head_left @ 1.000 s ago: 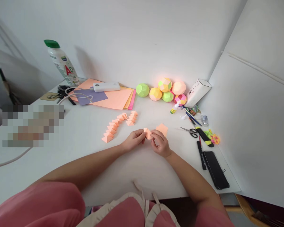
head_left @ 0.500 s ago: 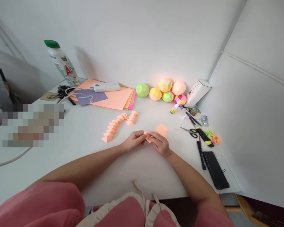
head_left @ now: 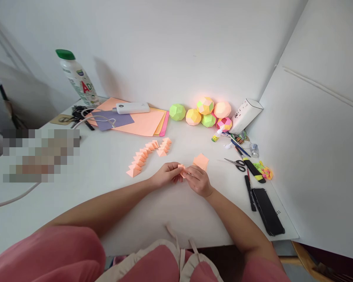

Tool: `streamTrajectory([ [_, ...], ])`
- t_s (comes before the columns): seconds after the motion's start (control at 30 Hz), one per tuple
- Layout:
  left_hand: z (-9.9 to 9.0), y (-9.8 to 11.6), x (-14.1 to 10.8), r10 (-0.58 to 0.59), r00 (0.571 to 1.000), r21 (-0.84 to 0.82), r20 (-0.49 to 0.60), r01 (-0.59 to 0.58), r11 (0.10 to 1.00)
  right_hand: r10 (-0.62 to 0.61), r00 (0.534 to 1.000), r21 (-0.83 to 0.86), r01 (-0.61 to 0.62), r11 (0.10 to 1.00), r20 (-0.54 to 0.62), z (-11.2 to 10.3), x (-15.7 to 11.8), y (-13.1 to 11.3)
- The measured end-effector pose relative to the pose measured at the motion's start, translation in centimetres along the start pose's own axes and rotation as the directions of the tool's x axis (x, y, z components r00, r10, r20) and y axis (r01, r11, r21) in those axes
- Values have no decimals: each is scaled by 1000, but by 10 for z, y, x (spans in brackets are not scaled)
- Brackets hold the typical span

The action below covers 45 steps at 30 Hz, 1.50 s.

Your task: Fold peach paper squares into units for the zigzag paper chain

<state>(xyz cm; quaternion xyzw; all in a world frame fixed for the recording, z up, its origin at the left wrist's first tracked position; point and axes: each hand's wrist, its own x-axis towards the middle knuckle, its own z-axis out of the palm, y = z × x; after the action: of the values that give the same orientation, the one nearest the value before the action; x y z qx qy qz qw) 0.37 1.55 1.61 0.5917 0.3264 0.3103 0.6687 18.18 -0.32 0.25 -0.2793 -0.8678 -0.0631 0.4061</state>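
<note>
Between my fingers is a small folded peach paper piece (head_left: 181, 166), mostly covered by them. My left hand (head_left: 166, 174) pinches it from the left, thumb on top. From the right, my right hand (head_left: 199, 181) grips the same piece with bent fingers. Just behind my right hand lies a small stack of flat peach paper pieces (head_left: 201, 161). Several folded peach paper pieces (head_left: 139, 158) stand in a curved row left of my hands, and a shorter row of the same (head_left: 164, 147) sits beside it.
Faceted paper balls (head_left: 177, 112) rest against the wall, with a small glue bottle (head_left: 216, 135) in front. Scissors (head_left: 237, 163), a cutter (head_left: 254, 170) and a phone (head_left: 268, 211) lie at the right. Paper sheets (head_left: 147, 122), a power bank (head_left: 133, 108) and a bottle (head_left: 80, 80) are at the back left.
My fingers have shifted slightly around the paper piece, and less of it shows between them now. The things on the table have stayed in place.
</note>
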Motion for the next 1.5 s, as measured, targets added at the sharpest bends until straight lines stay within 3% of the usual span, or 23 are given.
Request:
streamTrajectory([
  [0.1, 0, 2, -1, -1, 1000, -6, -1, 1, 1000, 19, 1000, 10, -19, 1000, -20, 1, -1, 0],
  [0.2, 0, -1, -1, -17, 1000, 7, -4, 17, 1000, 78, 996, 40, -79, 996, 33, 1, -3, 0],
  [0.4, 0, -6, 0, -25, 1000, 56, 3, 25, 998, 264, 962, 181, -272, 945, 70, 2, -2, -3],
  [0.6, 0, -2, -3, -14, 999, 163, 32, 8, 987, 520, 834, 384, -549, 742, 186, -2, 3, -4],
  [0.77, 2, 1, -5, 5, 998, 203, 58, -16, 979, 627, 705, 475, -699, 534, 332, -4, 4, -4],
  [0.9, 3, -1, -4, 8, 998, 257, 62, -23, 966, 670, 646, 489, -746, 453, 365, -4, 3, -4],
  [1.07, 1, -5, -3, 7, 997, 299, 80, -30, 954, 711, 634, 455, -752, 477, 303, -1, 1, -1],
  [1.3, 2, -4, -3, -8, 999, 344, 52, -11, 939, 690, 629, 496, -754, 431, 357, -4, 2, 0],
  [1.5, 3, -2, -4, -28, 1000, 182, 1, 28, 983, 722, 581, 515, -778, 359, 376, -4, 2, 3],
])
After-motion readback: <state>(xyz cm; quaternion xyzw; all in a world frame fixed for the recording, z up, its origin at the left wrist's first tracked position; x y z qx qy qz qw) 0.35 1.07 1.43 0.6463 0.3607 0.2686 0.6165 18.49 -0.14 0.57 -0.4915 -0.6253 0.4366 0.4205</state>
